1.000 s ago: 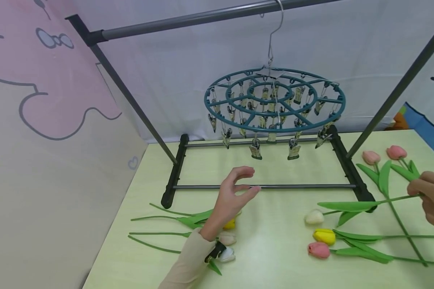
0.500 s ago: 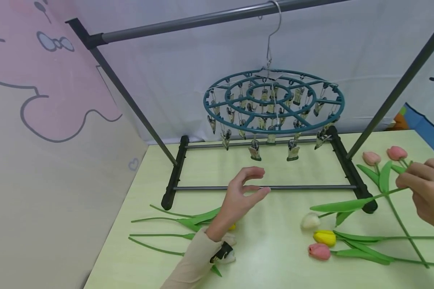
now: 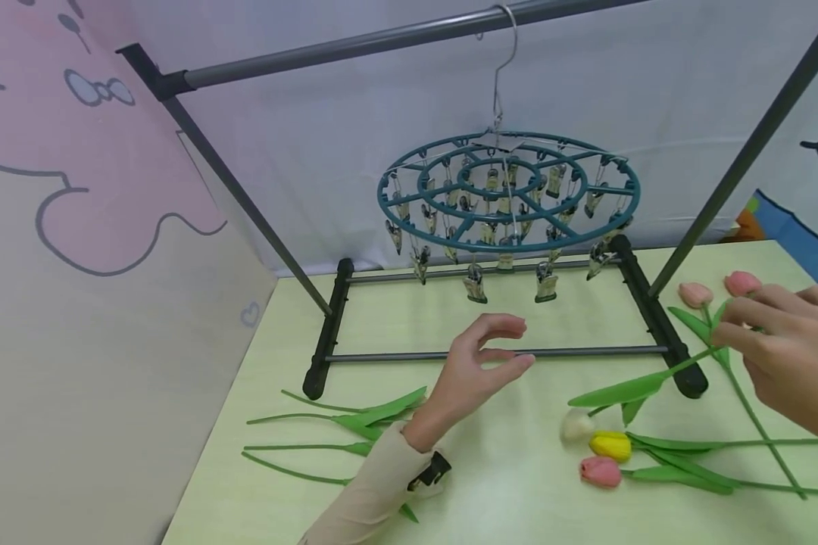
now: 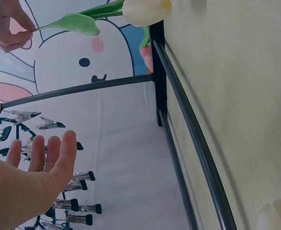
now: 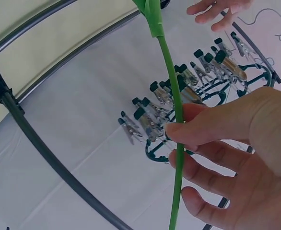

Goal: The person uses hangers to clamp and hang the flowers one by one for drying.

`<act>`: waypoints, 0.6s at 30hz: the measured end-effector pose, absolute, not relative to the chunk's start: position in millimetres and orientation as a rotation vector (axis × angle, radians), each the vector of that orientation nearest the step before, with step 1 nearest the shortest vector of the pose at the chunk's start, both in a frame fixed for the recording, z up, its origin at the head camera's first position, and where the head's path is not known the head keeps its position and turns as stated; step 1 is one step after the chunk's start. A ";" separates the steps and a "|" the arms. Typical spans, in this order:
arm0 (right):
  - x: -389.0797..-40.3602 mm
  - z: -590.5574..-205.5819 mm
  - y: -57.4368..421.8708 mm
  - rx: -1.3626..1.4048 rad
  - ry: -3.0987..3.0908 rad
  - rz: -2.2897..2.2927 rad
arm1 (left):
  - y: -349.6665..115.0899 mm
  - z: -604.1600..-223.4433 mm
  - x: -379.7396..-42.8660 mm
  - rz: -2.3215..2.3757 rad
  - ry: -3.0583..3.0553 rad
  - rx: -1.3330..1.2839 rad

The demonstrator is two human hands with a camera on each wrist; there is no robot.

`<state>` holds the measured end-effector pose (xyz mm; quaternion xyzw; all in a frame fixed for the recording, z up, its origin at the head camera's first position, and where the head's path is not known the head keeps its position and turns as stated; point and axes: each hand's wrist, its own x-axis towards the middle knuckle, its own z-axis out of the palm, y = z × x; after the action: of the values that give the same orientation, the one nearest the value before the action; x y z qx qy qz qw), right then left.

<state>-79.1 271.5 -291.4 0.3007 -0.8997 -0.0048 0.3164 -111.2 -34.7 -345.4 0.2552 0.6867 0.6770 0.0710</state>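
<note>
My right hand [image 3: 784, 348] pinches the green stem [image 5: 173, 86] of a white tulip [image 3: 577, 426] between thumb and fingers. The tulip's bloom points left and hangs lower than the hand, with its leaf [image 3: 620, 391] spread along the stem. My left hand [image 3: 484, 359] is held over the front bar of the rack, fingers loosely bent and thumb apart, with nothing between them. Above and behind it hangs a round teal clip hanger [image 3: 507, 193] with several metal clips [image 3: 475, 284]. In the left wrist view the white bloom [image 4: 145, 10] shows across from the left hand.
A dark metal rack [image 3: 497, 353] stands on the pale table [image 3: 504, 484], its top bar [image 3: 354, 51] bearing the hanger. Yellow [image 3: 610, 446] and pink tulips [image 3: 601, 471] lie at the right. More stems [image 3: 293, 446] lie at the left, their blooms largely hidden by the left sleeve.
My right hand has moved left, carrying the white tulip, whose bloom has dipped. My left hand has shifted right, keeping its bent shape. The hanger stays on the bar.
</note>
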 end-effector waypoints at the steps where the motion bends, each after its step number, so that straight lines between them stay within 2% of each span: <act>1: -79.2 -289.7 270.2 0.810 -2.360 -0.018 | -33.6 -344.8 -111.0 2.036 2.064 0.769; 12: -78.6 -275.9 255.0 0.952 -2.414 -0.213 | -19.0 -364.9 -119.8 2.072 2.005 0.861; 18: -80.9 -270.6 241.1 1.035 -2.407 -0.207 | -13.2 -362.3 -116.9 2.105 1.954 0.899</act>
<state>-80.9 241.1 -270.6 0.3809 -0.8859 -0.0760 0.2537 -116.9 -13.2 -362.3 0.2982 0.6478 0.6979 0.0659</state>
